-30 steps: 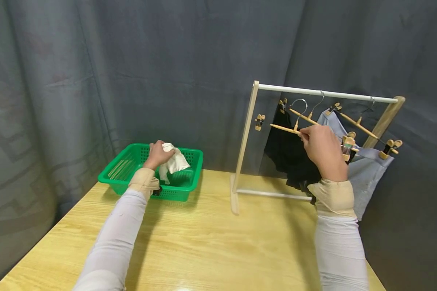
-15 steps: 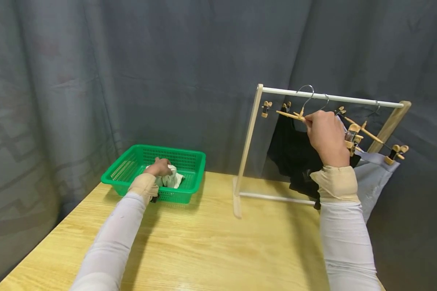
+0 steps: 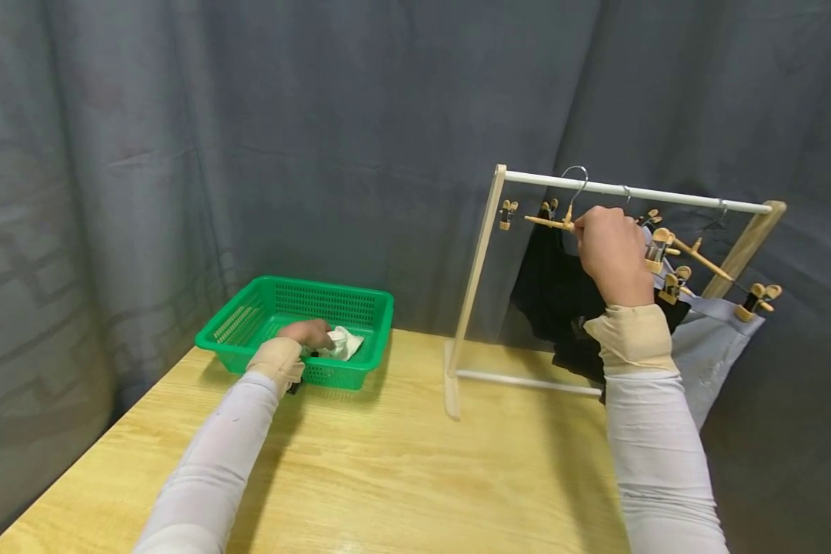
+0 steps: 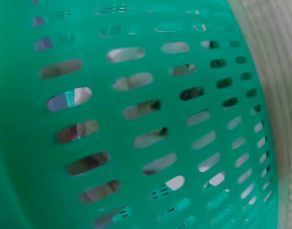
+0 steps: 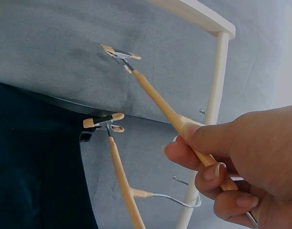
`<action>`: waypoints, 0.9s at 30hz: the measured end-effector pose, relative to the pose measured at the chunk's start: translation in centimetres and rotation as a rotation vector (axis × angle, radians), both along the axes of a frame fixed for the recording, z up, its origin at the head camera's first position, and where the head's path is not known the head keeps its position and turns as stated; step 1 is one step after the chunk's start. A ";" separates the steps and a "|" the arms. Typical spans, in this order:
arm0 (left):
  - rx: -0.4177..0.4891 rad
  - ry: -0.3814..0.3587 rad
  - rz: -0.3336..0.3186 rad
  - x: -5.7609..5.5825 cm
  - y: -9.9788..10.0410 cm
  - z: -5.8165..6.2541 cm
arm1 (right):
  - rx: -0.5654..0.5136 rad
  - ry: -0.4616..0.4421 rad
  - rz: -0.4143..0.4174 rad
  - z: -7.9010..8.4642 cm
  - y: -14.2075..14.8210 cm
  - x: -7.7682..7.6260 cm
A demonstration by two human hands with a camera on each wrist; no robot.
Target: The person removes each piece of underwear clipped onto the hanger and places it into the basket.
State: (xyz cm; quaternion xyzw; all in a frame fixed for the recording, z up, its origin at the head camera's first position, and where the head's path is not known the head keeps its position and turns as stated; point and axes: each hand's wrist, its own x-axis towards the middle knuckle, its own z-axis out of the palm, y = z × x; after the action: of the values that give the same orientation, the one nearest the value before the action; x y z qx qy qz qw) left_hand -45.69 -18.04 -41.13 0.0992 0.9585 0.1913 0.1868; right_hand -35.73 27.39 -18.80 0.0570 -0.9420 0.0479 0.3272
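Observation:
My right hand (image 3: 612,254) grips the wooden bar of a clip hanger (image 5: 157,100) up at the rack's top rail. The hanger's metal hook (image 3: 582,173) overlaps the rail; whether it bears on it I cannot tell. No garment hangs from the visible clip (image 5: 119,55) on this hanger. My left hand (image 3: 306,333) is down inside the green basket (image 3: 211,338), beside a crumpled white cloth (image 3: 346,344). Its fingertips are hidden, so a hold on the cloth cannot be told. The left wrist view shows mostly the basket's slotted wall (image 4: 103,152).
A small garment rack with a white rail (image 3: 692,198) stands at the right of the wooden table (image 3: 402,469). On it hang a black garment (image 3: 554,300) and a light blue-grey garment (image 3: 709,354) on clip hangers. Grey curtains (image 3: 388,115) close off the back.
My left hand has lowered the white cloth from above the basket into it. My right hand has raised the hanger, bringing its hook up to the rail.

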 end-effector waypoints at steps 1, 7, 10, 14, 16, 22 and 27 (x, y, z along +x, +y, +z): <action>0.004 -0.013 -0.004 -0.1 0.0 -0.2 | 0.012 0.001 0.001 -0.1 0.0 -0.1; -0.034 -0.010 -0.028 0.2 0.2 -0.5 | 0.043 -0.034 -0.009 -0.7 -0.3 -0.4; -0.079 0.017 -0.041 0.5 0.5 -0.3 | 0.018 -0.033 -0.027 -0.8 -0.5 -0.4; -0.130 0.025 -0.080 0.6 1.1 -0.4 | -0.011 -0.039 -0.056 -0.7 -1.0 -0.3; -0.141 0.022 -0.088 0.5 1.3 -0.6 | -0.004 -0.049 -0.061 -0.7 -1.2 -0.3; -0.111 0.021 -0.085 0.5 1.7 -0.8 | 0.053 -0.066 -0.067 -1.2 -1.6 -0.2; -0.090 0.004 -0.112 0.9 2.0 -0.9 | 0.075 -0.104 -0.110 -1.5 -1.8 0.1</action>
State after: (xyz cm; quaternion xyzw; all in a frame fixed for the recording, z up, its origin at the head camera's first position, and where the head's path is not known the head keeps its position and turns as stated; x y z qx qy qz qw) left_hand -44.80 -16.06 -42.02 0.1447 0.9595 0.1368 0.1995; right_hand -35.65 25.60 -20.28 0.0151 -0.9606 -0.0027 0.2776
